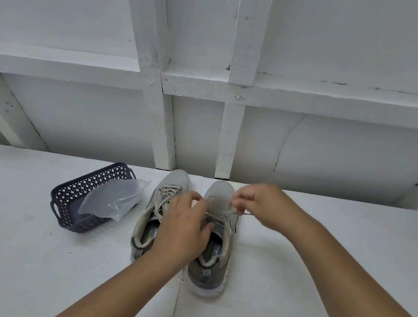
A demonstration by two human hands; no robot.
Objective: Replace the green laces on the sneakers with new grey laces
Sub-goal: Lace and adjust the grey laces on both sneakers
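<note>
Two grey-green sneakers stand side by side on the white table, toes pointing away from me. The left sneaker (171, 182) is laced with a pale lace (167, 193). My left hand (181, 233) rests over the tongue and collar of the right sneaker (208, 275), fingers curled onto it. My right hand (265, 207) hovers over that shoe's toe side and pinches a thin lace end (232, 210), pulling it up and to the right. The right shoe's eyelets are mostly hidden by my hands.
A dark perforated plastic basket (65, 207) sits left of the shoes with a clear plastic bag (112, 198) lying in it and over its rim. A white framed wall (228, 139) rises right behind the shoes. Bare table surface (323, 257) lies to the right.
</note>
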